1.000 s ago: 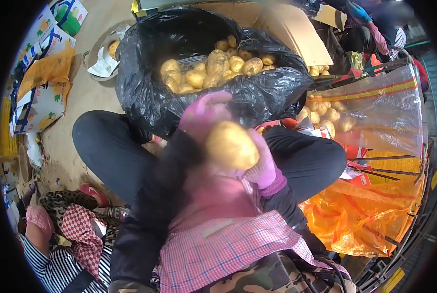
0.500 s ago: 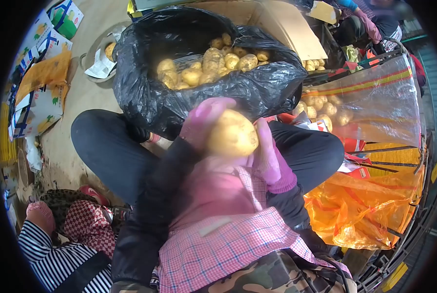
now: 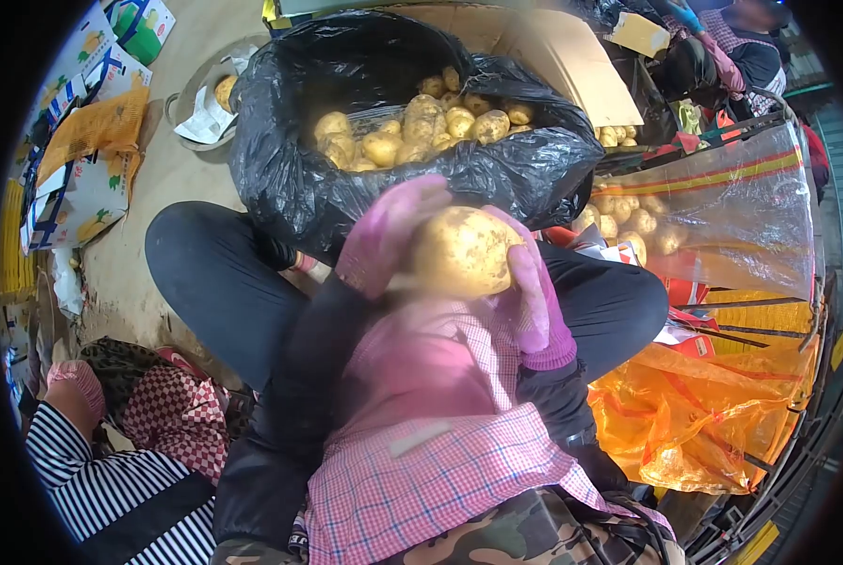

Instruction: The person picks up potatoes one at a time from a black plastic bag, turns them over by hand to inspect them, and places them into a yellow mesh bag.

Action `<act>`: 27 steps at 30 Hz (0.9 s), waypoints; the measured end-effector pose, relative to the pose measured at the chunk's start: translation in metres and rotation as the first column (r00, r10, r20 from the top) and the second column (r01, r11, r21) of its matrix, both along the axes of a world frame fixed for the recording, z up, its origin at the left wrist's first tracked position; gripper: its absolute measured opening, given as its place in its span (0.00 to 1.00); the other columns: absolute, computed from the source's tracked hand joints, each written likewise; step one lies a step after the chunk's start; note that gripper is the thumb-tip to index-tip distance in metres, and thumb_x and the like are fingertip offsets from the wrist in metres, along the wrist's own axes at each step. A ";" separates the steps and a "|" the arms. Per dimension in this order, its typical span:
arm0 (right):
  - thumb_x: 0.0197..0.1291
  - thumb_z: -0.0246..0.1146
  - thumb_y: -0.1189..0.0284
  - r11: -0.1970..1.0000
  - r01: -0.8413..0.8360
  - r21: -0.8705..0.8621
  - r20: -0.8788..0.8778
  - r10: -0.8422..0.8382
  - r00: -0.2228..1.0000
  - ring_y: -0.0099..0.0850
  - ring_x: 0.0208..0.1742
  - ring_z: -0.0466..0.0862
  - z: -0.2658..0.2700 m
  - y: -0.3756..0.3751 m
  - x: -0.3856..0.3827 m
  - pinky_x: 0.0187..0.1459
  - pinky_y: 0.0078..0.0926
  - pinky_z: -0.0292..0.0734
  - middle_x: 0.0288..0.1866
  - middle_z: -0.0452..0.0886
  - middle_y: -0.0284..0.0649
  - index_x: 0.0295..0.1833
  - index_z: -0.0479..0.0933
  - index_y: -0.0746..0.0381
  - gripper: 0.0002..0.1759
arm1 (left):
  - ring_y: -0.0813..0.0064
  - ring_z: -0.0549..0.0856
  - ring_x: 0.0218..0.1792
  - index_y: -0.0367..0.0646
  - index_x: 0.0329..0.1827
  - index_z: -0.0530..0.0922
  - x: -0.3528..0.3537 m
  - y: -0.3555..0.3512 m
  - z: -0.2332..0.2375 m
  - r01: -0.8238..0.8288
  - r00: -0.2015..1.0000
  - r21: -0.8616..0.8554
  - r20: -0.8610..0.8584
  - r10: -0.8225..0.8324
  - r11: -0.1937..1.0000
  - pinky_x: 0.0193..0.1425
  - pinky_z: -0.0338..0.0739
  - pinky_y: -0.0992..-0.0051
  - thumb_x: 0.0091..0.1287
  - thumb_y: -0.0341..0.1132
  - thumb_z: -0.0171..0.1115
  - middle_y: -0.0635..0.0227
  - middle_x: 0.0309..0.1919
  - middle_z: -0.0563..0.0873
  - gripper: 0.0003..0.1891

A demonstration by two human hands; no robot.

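A large yellow potato [image 3: 467, 252] with brown dirt specks is in front of my chest, above my lap. My right hand [image 3: 539, 297], in a pink-purple glove, grips it from the right side, with fingers wrapped along its edge. At its left, my left hand [image 3: 384, 235], gloved the same way and blurred by motion, lies against it with fingers stretched out. Just beyond both hands stands a black plastic bag [image 3: 290, 169], its mouth wide, with several potatoes [image 3: 421, 127] inside. A pink checked apron [image 3: 431, 471] covers my lap.
To the right are a clear plastic bag [image 3: 751, 217] by more potatoes [image 3: 638, 221], and an orange mesh bag [image 3: 695, 414]. Printed cartons [image 3: 92, 207] and a metal basin [image 3: 177, 113] stand left. One person's striped sleeve [image 3: 129, 490] shows lower left; another person [image 3: 723, 66] sits upper right.
The potato has turned slightly and shifted right with my right hand. My left hand has slid up along its left side, fingers now straighter. The whole view has shifted a little.
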State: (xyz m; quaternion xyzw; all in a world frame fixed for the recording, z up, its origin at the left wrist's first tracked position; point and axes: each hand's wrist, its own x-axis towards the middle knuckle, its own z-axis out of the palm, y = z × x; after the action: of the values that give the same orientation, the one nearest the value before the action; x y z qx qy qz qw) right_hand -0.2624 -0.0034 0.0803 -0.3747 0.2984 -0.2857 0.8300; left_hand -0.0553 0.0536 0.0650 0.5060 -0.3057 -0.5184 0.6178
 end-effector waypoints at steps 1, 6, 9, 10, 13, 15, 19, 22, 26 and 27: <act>0.70 0.49 0.55 1.000 0.019 -0.015 -0.007 -0.019 1.000 0.32 0.68 0.68 -0.002 0.001 -0.002 0.67 0.29 0.61 0.68 0.67 0.43 0.73 0.59 0.66 0.34 | 0.66 0.78 0.60 0.37 0.62 0.73 -0.003 0.002 0.002 0.041 0.961 -0.051 0.275 -0.026 0.998 0.65 0.71 0.70 0.73 0.43 0.45 0.59 0.57 0.81 0.23; 0.71 0.52 0.63 0.983 -0.011 -0.181 -0.120 -0.011 0.993 0.20 0.55 0.69 0.020 0.005 0.010 0.54 0.15 0.66 0.62 0.68 0.34 0.72 0.62 0.62 0.28 | 0.68 0.79 0.60 0.35 0.68 0.68 -0.001 0.004 0.006 0.081 0.850 -0.121 0.526 -0.006 0.989 0.66 0.70 0.71 0.77 0.46 0.39 0.56 0.60 0.79 0.26; 0.70 0.51 0.57 0.965 -0.043 -0.258 -0.175 -0.003 0.985 0.30 0.64 0.69 0.019 0.004 0.007 0.64 0.25 0.63 0.66 0.68 0.43 0.73 0.59 0.67 0.33 | 0.66 0.78 0.62 0.33 0.68 0.67 0.007 0.006 0.008 0.086 0.829 -0.092 0.559 -0.020 0.992 0.68 0.69 0.70 0.77 0.47 0.38 0.54 0.62 0.78 0.27; 0.70 0.51 0.55 0.951 -0.054 -0.303 -0.203 -0.010 0.979 0.32 0.66 0.70 0.018 0.003 0.007 0.66 0.28 0.63 0.67 0.68 0.45 0.73 0.58 0.68 0.35 | 0.65 0.78 0.62 0.32 0.68 0.67 0.007 0.007 0.004 0.069 0.895 -0.087 0.446 -0.023 0.994 0.69 0.69 0.69 0.77 0.46 0.39 0.54 0.62 0.78 0.27; 0.70 0.50 0.53 0.919 -0.069 -0.388 -0.269 -0.042 0.962 0.34 0.67 0.72 0.018 0.002 0.007 0.67 0.30 0.64 0.67 0.69 0.47 0.73 0.57 0.69 0.37 | 0.66 0.76 0.64 0.35 0.69 0.67 0.002 0.009 0.004 0.001 0.994 -0.097 0.112 0.010 0.995 0.68 0.69 0.70 0.76 0.42 0.44 0.53 0.63 0.76 0.24; 0.71 0.48 0.54 0.907 -0.085 -0.412 -0.348 -0.070 0.935 0.33 0.65 0.73 0.024 0.003 0.009 0.65 0.29 0.67 0.66 0.71 0.46 0.73 0.57 0.70 0.35 | 0.65 0.76 0.64 0.37 0.69 0.68 -0.002 0.007 0.004 -0.010 1.000 -0.163 -0.011 0.008 0.987 0.67 0.70 0.70 0.75 0.40 0.48 0.53 0.64 0.76 0.24; 0.73 0.47 0.57 0.851 -0.190 -0.489 -0.492 -0.089 0.866 0.31 0.60 0.76 -0.005 -0.003 -0.002 0.60 0.26 0.70 0.61 0.75 0.44 0.69 0.61 0.69 0.30 | 0.64 0.77 0.62 0.36 0.68 0.68 -0.015 0.001 -0.003 0.017 0.989 -0.234 0.150 0.019 0.972 0.66 0.71 0.69 0.71 0.44 0.56 0.54 0.62 0.77 0.28; 0.75 0.48 0.59 0.792 -0.278 -0.544 -0.577 -0.113 0.809 0.30 0.56 0.78 -0.041 -0.014 -0.015 0.55 0.24 0.72 0.57 0.78 0.43 0.66 0.66 0.68 0.25 | 0.64 0.78 0.60 0.36 0.66 0.69 -0.013 0.002 -0.021 0.055 0.946 -0.171 0.325 0.004 0.984 0.64 0.73 0.67 0.66 0.47 0.63 0.55 0.59 0.78 0.31; 0.74 0.50 0.63 0.726 -0.140 -0.673 -0.441 -0.242 0.865 0.33 0.56 0.79 -0.014 -0.015 0.018 0.57 0.25 0.73 0.58 0.77 0.46 0.68 0.64 0.68 0.25 | 0.64 0.80 0.57 0.36 0.64 0.70 -0.007 0.010 -0.022 0.005 0.751 -0.210 0.647 0.135 0.978 0.62 0.75 0.66 0.68 0.49 0.61 0.57 0.55 0.80 0.29; 0.74 0.50 0.63 0.761 -0.056 -0.646 -0.391 -0.266 0.881 0.34 0.57 0.79 -0.010 -0.014 0.033 0.58 0.27 0.73 0.60 0.77 0.47 0.68 0.64 0.68 0.25 | 0.63 0.80 0.57 0.35 0.65 0.68 -0.007 0.010 -0.031 -0.059 0.977 -0.167 0.194 0.092 0.984 0.62 0.75 0.65 0.65 0.46 0.64 0.55 0.56 0.79 0.31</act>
State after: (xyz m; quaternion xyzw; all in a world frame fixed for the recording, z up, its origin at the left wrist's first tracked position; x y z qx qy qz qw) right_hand -0.2293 -0.0176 0.0703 -0.6735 0.3917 -0.3204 0.5388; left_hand -0.0623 0.0634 0.0342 0.5158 -0.3875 -0.4147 0.6418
